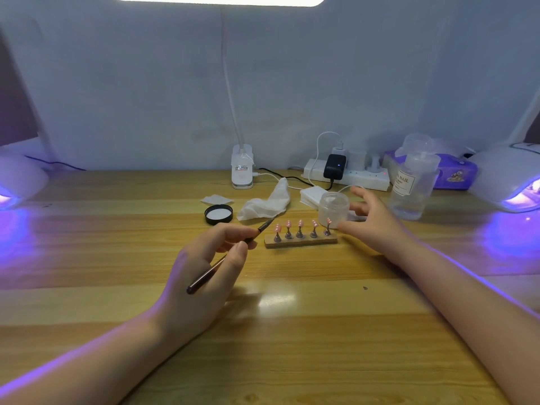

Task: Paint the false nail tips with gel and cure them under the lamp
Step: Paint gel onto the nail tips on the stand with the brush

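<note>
Several pink false nail tips (300, 224) stand on metal pegs in a wooden strip holder (301, 240) at the middle of the table. My left hand (204, 267) holds a thin dark gel brush (222, 260), its tip pointing up and right toward the holder's left end. My right hand (371, 220) is spread with fingers relaxed, just right of a small clear jar (333, 209); the thumb lies near the holder's right end. Whether it touches the jar is unclear. Two curing lamps glow violet: the right lamp (510, 178) and the left lamp (17, 182).
A black jar lid (218, 214), a crumpled white wipe (267, 204) and a cotton pad stack (309, 195) lie behind the holder. A clear liquid bottle (410, 185), power strip (347, 173), desk lamp base (242, 171) and purple tissue pack (455, 172) stand at the back.
</note>
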